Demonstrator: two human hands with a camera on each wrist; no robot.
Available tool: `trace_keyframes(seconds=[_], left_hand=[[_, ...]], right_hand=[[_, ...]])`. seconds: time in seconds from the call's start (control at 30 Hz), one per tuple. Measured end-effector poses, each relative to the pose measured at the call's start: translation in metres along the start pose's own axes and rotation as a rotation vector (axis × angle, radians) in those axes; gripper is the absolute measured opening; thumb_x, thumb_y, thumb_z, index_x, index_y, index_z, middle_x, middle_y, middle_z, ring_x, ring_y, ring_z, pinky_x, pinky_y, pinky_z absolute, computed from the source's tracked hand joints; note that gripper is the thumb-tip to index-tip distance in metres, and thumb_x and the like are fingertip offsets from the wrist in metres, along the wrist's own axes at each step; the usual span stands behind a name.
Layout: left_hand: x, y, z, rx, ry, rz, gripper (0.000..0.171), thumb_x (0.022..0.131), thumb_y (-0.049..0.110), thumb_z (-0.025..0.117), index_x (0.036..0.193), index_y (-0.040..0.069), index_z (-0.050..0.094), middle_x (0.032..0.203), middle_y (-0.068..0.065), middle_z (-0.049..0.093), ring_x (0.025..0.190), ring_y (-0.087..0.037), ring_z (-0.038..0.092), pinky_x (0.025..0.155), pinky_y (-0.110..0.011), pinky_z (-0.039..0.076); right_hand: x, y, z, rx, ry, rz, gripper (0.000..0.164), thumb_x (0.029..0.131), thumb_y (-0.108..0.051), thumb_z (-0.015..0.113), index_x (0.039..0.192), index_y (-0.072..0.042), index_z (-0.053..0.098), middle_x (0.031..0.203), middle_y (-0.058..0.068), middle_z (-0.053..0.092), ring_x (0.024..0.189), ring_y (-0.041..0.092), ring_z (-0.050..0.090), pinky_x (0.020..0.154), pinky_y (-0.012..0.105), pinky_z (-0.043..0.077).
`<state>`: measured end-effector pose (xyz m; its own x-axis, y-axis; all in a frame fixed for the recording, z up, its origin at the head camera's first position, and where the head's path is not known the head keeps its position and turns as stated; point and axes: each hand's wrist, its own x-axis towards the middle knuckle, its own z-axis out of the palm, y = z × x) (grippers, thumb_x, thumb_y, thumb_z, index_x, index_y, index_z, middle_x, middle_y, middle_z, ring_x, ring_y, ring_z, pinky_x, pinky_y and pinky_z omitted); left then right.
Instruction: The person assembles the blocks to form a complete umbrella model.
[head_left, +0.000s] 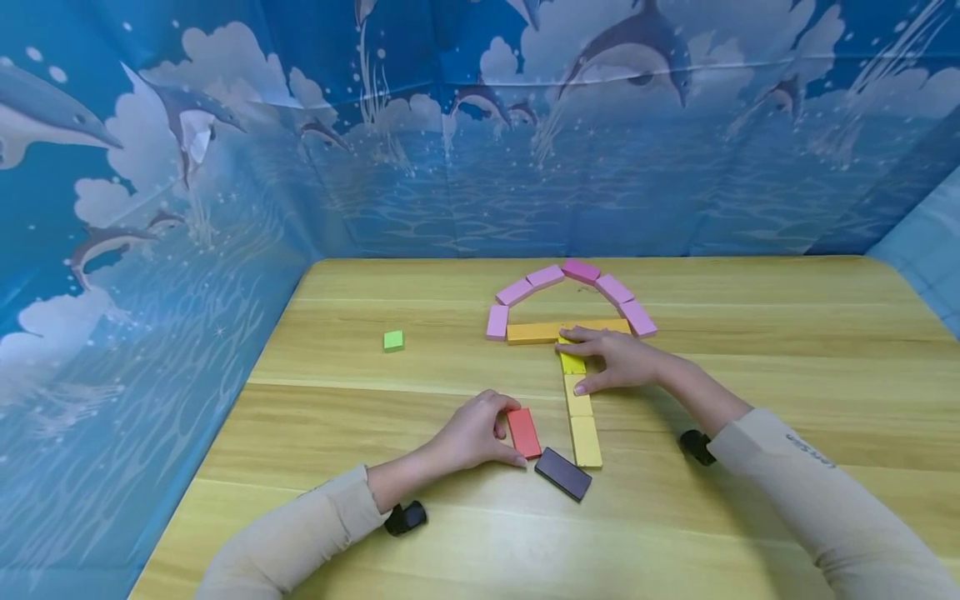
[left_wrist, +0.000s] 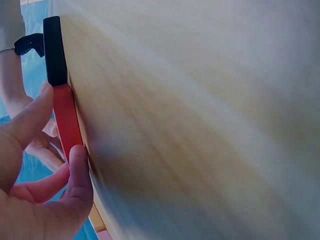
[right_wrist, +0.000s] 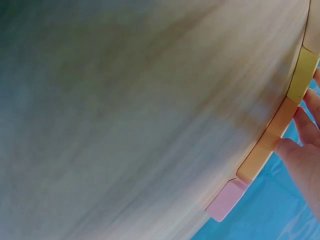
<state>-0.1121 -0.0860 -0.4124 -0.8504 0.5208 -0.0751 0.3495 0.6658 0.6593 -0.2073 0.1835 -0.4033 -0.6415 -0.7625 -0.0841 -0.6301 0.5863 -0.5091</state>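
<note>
My left hand [head_left: 474,433] pinches a red block [head_left: 524,433] between thumb and fingers, at the table's middle. In the left wrist view the thumb and a finger press opposite ends of this red block [left_wrist: 67,117]. A black block [head_left: 563,474] lies slanted at its near end. My right hand [head_left: 618,358] rests with spread fingers over a bright yellow block [head_left: 573,364], fingertips near an orange bar [head_left: 532,335]. Its thumb touches a pale yellow block [head_left: 577,407], with a second pale yellow block [head_left: 586,442] in line below. In the right wrist view, fingertips meet the orange bar [right_wrist: 267,142].
Several pink blocks [head_left: 581,271] form an arch behind the orange bar. One small green block [head_left: 393,340] sits apart on the left of the wooden table [head_left: 330,417]. A blue dolphin-print cloth [head_left: 450,192] hangs around the back and sides.
</note>
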Motion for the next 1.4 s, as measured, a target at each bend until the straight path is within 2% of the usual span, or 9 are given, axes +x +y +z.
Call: trace_keyframes(seconds=[0.13,0.33,0.53,0.73,0.87,1.13,1.27,1.4], left_hand=[[-0.001,-0.003,-0.005,-0.018,0.01,-0.015,0.068,0.063,0.027,0.087,0.119,0.0,0.058,0.094,-0.003,0.054,0.073,-0.009,0.05,0.067,-0.021,0.042],[0.0,-0.014,-0.027,-0.049,0.094,-0.05,0.067,0.066,0.023,0.085,0.122,-0.001,0.056,0.106,-0.008,0.06,0.085,-0.017,0.055,0.076,-0.027,0.046],[0.002,-0.033,-0.047,-0.093,0.165,-0.122,0.064,0.069,0.017,0.084,0.123,-0.002,0.055,0.106,-0.01,0.06,0.089,-0.02,0.058,0.08,-0.031,0.048],[0.001,-0.051,-0.066,-0.007,0.272,-0.161,0.063,0.07,0.016,0.083,0.124,0.0,0.055,0.107,-0.013,0.06,0.093,-0.024,0.06,0.081,-0.036,0.049],[-0.002,-0.065,-0.08,0.017,0.338,-0.175,0.063,0.071,0.016,0.082,0.125,-0.002,0.054,0.109,-0.017,0.06,0.094,-0.028,0.059,0.081,-0.04,0.048],[-0.005,-0.1,-0.103,-0.037,0.443,-0.296,0.068,0.074,0.012,0.08,0.132,-0.002,0.048,0.117,-0.02,0.055,0.093,-0.03,0.058,0.079,-0.04,0.047],[-0.002,-0.112,-0.111,-0.063,0.461,-0.299,0.067,0.074,0.007,0.078,0.133,-0.004,0.046,0.121,-0.024,0.051,0.09,-0.031,0.057,0.077,-0.039,0.047],[0.002,-0.121,-0.115,-0.062,0.433,-0.284,0.064,0.075,0.002,0.076,0.132,-0.007,0.046,0.122,-0.027,0.049,0.088,-0.029,0.056,0.077,-0.037,0.047]], right_hand=[[0.0,0.0,0.001,-0.004,-0.002,0.001,0.072,0.081,-0.039,0.07,0.139,-0.005,0.043,0.147,0.02,0.031,0.135,0.04,0.024,0.103,0.054,0.028],[0.001,0.001,0.002,-0.012,0.006,-0.008,0.071,0.081,-0.038,0.07,0.139,-0.004,0.044,0.147,0.02,0.03,0.135,0.04,0.024,0.103,0.054,0.028],[-0.001,-0.001,0.003,0.019,-0.002,0.0,0.071,0.081,-0.036,0.071,0.139,-0.004,0.043,0.147,0.02,0.03,0.136,0.039,0.022,0.103,0.054,0.028],[-0.001,-0.001,0.003,0.016,0.008,-0.002,0.071,0.081,-0.036,0.071,0.139,-0.004,0.043,0.147,0.02,0.03,0.136,0.04,0.023,0.103,0.055,0.027],[0.0,0.0,0.003,0.014,0.003,-0.002,0.072,0.081,-0.036,0.07,0.139,-0.004,0.043,0.147,0.02,0.03,0.136,0.039,0.022,0.103,0.054,0.027],[0.0,0.001,0.004,0.01,0.0,-0.012,0.073,0.082,-0.04,0.069,0.139,-0.004,0.043,0.148,0.019,0.029,0.136,0.039,0.022,0.103,0.054,0.027],[0.0,0.001,0.003,0.006,0.009,-0.021,0.072,0.082,-0.038,0.07,0.139,-0.003,0.043,0.147,0.02,0.03,0.136,0.039,0.023,0.103,0.054,0.027],[0.0,0.001,0.003,0.004,0.011,-0.021,0.072,0.082,-0.037,0.07,0.139,-0.003,0.043,0.147,0.02,0.03,0.136,0.039,0.023,0.103,0.054,0.027]])
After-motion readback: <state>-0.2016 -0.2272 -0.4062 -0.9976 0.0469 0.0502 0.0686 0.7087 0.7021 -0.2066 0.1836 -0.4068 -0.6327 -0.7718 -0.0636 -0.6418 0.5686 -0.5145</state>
